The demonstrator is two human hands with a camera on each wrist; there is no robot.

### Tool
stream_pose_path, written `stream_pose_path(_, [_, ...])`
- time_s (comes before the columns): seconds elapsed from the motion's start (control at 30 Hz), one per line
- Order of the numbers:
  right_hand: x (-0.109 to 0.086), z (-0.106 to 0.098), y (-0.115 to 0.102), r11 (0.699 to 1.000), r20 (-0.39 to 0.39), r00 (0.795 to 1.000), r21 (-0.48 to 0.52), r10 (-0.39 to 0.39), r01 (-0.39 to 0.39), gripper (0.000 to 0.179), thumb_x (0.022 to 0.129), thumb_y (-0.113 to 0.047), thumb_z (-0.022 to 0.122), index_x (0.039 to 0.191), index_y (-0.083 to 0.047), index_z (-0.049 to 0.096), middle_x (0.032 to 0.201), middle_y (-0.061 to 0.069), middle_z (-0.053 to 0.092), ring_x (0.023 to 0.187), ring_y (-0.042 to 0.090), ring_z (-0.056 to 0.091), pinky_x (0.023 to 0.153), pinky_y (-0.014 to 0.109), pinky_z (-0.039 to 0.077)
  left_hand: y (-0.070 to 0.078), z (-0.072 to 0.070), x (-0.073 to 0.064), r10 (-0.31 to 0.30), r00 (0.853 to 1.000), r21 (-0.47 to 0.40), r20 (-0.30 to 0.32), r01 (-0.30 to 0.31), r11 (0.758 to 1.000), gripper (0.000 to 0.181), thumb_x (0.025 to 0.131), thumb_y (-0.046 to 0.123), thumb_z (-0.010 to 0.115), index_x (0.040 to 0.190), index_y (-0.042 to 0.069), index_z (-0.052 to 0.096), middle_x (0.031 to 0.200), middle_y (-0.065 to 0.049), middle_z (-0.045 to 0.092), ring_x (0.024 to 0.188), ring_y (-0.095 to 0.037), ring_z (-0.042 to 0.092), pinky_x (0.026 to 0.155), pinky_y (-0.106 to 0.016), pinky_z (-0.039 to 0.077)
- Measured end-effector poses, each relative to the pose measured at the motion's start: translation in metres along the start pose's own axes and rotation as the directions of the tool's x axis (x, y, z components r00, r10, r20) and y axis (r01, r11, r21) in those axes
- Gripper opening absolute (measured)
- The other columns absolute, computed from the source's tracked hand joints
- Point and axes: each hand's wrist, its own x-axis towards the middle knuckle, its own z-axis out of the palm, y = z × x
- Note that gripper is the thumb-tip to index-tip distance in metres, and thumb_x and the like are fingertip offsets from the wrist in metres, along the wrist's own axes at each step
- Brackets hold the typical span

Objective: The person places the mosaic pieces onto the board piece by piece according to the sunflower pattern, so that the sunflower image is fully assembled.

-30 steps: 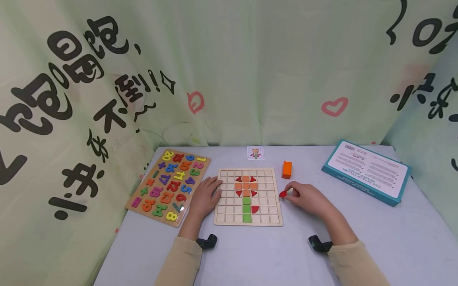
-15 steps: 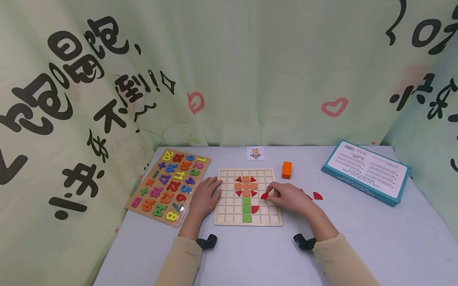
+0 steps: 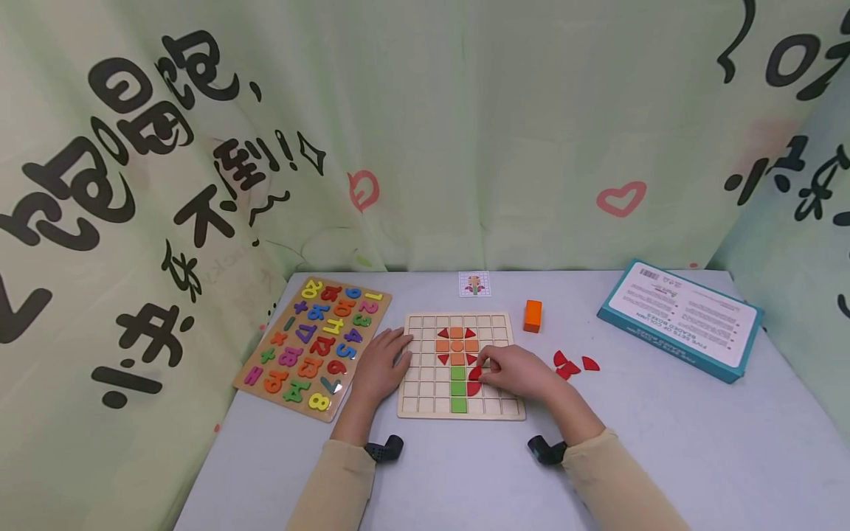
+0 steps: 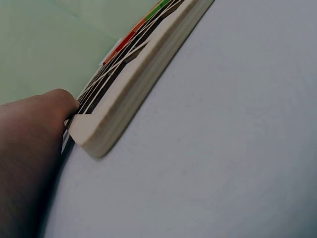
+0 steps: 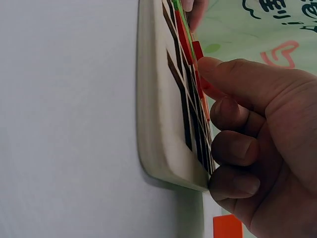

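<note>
A pale wooden grid board (image 3: pixel 418 383) lies on the table, bearing orange squares (image 3: pixel 471 345), small red corner pieces, a column of green squares (image 3: pixel 458 389) and one red quarter-circle tile (image 3: pixel 473 389). My right hand (image 3: pixel 518 370) pinches another red quarter-circle tile (image 3: pixel 474 374) between thumb and forefinger, right beside the green column and just above the placed red one. In the right wrist view, the other fingers (image 5: pixel 237 148) curl in near the board's edge. My left hand (image 3: pixel 381 365) rests with extended fingers on the board's left edge; the left wrist view shows part of it at a corner.
Several loose red tiles (image 3: pixel 566 366) lie right of the board, with an orange block (image 3: pixel 533 316) behind them. A number puzzle board (image 3: pixel 305 361) stands to the left, a teal box (image 3: pixel 684 321) at the right. A small pattern card (image 3: pixel 474 284) lies at the back.
My right hand has moved left from beside the board to its green column, carrying the red tile. The loose red tiles it covered now show. The left hand stays put.
</note>
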Motion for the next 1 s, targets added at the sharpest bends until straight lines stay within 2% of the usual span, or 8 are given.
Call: stream_pose_path(1.0, [0.0004, 0.0033, -0.002, 0.999, -0.005, 0.999, 0.005, 0.034, -0.033, 0.025, 0.085, -0.035, 0.076, 0.105, -0.025, 0.065, 0.07, -0.002, 0.055, 0.065, 0.015, 0.051, 0.055, 0.026, 0.04, 0.0006, -0.0001, -0.0003, -0.001, 1.0, -0.012, 0.007, 0.001, 1.0, 0.044, 0.1, 0.041, 0.05, 0.142, 0.027, 0.055, 0.154, 0.003, 0.046, 0.148, -0.023, 0.035, 0.121, -0.047, 0.031])
